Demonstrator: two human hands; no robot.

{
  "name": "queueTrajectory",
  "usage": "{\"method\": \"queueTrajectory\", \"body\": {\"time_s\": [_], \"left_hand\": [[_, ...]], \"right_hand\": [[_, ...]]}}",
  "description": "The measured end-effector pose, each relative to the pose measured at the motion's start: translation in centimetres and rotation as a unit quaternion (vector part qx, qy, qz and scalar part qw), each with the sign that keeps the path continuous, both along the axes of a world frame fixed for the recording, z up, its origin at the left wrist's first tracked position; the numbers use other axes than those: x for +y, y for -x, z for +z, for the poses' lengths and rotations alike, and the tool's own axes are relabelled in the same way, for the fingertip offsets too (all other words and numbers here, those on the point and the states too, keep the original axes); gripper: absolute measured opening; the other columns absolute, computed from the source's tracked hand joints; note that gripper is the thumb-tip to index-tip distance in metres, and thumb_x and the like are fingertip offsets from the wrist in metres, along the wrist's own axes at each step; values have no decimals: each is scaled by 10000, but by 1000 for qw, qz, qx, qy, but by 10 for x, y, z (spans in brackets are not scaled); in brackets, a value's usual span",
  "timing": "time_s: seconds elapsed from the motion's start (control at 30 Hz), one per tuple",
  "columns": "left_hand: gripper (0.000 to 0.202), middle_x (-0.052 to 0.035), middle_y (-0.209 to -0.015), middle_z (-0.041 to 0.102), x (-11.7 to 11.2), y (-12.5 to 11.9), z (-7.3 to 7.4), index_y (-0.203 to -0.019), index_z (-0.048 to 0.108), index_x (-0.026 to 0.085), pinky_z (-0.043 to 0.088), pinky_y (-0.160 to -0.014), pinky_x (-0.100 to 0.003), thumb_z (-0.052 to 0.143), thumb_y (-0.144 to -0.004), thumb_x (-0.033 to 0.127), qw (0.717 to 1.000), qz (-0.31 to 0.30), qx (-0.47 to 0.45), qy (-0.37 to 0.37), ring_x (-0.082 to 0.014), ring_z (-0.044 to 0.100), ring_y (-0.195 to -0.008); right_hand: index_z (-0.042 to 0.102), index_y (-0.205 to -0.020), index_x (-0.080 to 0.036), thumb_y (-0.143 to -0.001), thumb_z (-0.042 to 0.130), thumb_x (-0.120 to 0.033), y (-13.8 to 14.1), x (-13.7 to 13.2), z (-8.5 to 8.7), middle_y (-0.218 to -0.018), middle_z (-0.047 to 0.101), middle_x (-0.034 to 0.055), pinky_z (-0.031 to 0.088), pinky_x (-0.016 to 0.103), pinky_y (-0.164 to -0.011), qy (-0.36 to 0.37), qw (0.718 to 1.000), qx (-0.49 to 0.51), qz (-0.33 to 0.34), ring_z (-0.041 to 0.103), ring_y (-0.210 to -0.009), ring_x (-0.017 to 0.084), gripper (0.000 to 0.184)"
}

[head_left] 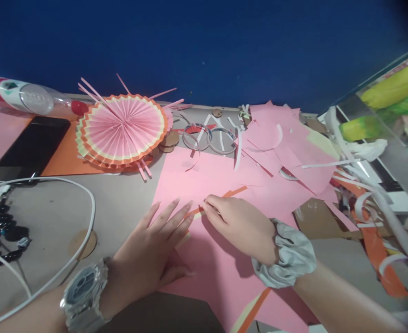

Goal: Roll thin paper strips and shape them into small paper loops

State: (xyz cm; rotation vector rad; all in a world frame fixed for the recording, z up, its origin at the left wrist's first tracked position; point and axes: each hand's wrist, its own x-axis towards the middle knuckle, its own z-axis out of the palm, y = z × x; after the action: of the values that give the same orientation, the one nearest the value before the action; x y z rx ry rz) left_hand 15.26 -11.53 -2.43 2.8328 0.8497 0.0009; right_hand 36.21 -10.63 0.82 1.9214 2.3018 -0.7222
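A large pink paper lies under both hands, with an orange strip and a cream edge running across it. My left hand rests flat on the paper, fingers spread, its fingertips beside the strip; a clear watch is on that wrist. Curled into a loose fist, my right hand has its fingertips down on the strip; what they grip, if anything, is hidden. A grey scrunchie circles that wrist. Near the bottom, another orange and cream edge crosses the pink paper.
Behind lies a pleated paper rosette. On the left are a plastic bottle, a black phone, a white cable and black beads. Tape rings and pink scraps lie at the back; paper strips clutter the right.
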Motion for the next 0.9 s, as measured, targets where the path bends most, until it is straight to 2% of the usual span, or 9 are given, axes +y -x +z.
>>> {"method": "queueTrajectory", "body": {"time_s": [0.1, 0.13, 0.23, 0.3, 0.47, 0.73, 0.83, 0.9], "left_hand": [[1000, -178, -1475, 103, -3, 3, 0, -1404, 182, 21, 53, -1070, -505, 278, -739, 762, 999, 25, -17, -20, -343, 78, -1348], [1013, -171, -1476, 101, -3, 3, 0, -1407, 172, 25, 44, -1068, -514, 272, -730, 772, 999, 18, -18, -20, -345, 74, -1347], [915, -67, -1490, 110, -1, 3, 1, -1418, 175, 102, 8, -1070, -520, 249, -767, 741, 1000, -28, -10, -8, -320, 53, -1353], [848, -25, -1491, 113, 0, 3, 1, -1418, 182, 119, -7, -1076, -502, 254, -804, 700, 999, -33, -1, 1, -303, 47, -1355], [807, -19, -1494, 102, 0, 3, 2, -1420, 176, 127, -15, -1079, -478, 297, -824, 657, 1000, -19, 16, 17, -293, 46, -1356], [803, -27, -1499, 72, 1, 2, 2, -1425, 148, 135, -1, -1077, -491, 305, -827, 647, 999, -21, 22, 21, -299, 25, -1358], [782, -25, -1498, 84, 1, 2, 1, -1423, 167, 141, 8, -1076, -498, 299, -833, 639, 999, -19, 24, 25, -300, 21, -1358], [777, -25, -1498, 93, 1, 2, 0, -1422, 170, 142, 7, -1077, -499, 282, -837, 642, 999, -18, 20, 25, -300, 21, -1358]], "right_hand": [[352, -633, -190, -910, 282, -305, 0, 5, 7, -535, 437, -49, 171, 268, -482, 17, 1000, 5, 16, 355, -469, 82, 308], [354, -631, -189, -907, 282, -301, 0, 7, 9, -539, 440, -47, 169, 268, -483, 24, 999, 8, 22, 354, -471, 81, 307], [388, -646, -189, -899, 280, -287, 3, 11, 12, -581, 479, -40, 176, 266, -492, 47, 998, 28, 42, 383, -503, 82, 293], [399, -650, -189, -898, 276, -282, 6, 12, 12, -593, 491, -37, 182, 263, -496, 56, 997, 36, 46, 393, -515, 83, 291], [369, -615, -184, -886, 273, -264, 5, 12, 14, -546, 449, -40, 180, 264, -489, 61, 997, 21, 44, 359, -489, 82, 299], [397, -600, -180, -842, 315, -230, 2, 15, 33, -545, 483, -38, 187, 266, -487, 115, 992, -12, 47, 386, -494, 80, 260], [405, -599, -179, -860, 297, -240, 3, 12, 33, -551, 494, -31, 196, 268, -484, 102, 993, -36, 43, 399, -493, 83, 290], [415, -598, -182, -873, 289, -248, 6, 9, 31, -538, 487, -27, 194, 276, -475, 69, 994, -61, 50, 389, -472, 88, 309]]}}
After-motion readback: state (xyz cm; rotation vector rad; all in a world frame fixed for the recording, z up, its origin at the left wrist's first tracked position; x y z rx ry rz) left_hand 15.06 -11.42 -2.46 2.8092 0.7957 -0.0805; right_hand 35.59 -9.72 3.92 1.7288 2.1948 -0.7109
